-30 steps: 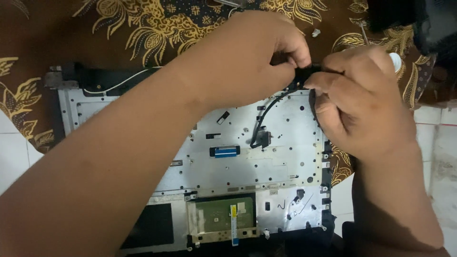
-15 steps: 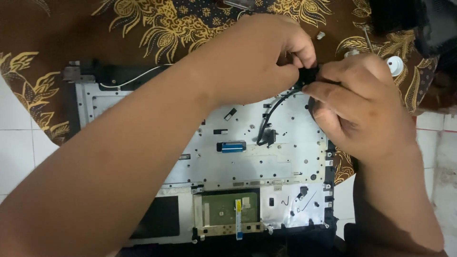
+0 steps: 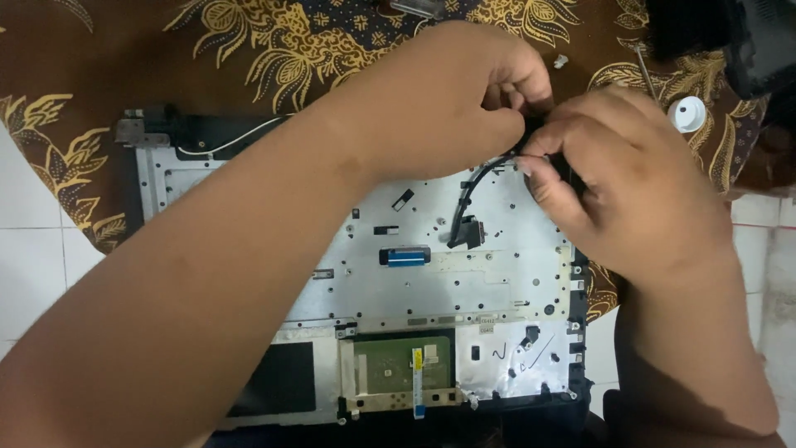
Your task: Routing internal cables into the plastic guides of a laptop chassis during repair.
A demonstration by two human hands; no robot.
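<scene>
Hands meet over an opened laptop shell [image 3: 249, 187], left hand [image 3: 448, 108] and right hand [image 3: 630, 199] both pinching one black cable [image 3: 477, 178] whose plug end hangs just beneath their fingertips.

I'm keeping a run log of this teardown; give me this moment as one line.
left hand: pinching black cable | right hand: pinching same cable | cable end: plugged at silver laptop chassis | surface: patterned cloth

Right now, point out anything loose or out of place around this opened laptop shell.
A small white fragment lies loose on the patterned cloth beside the left hand. The black cable arcs free above the metal plate, pinched by both hands' fingers.
</scene>
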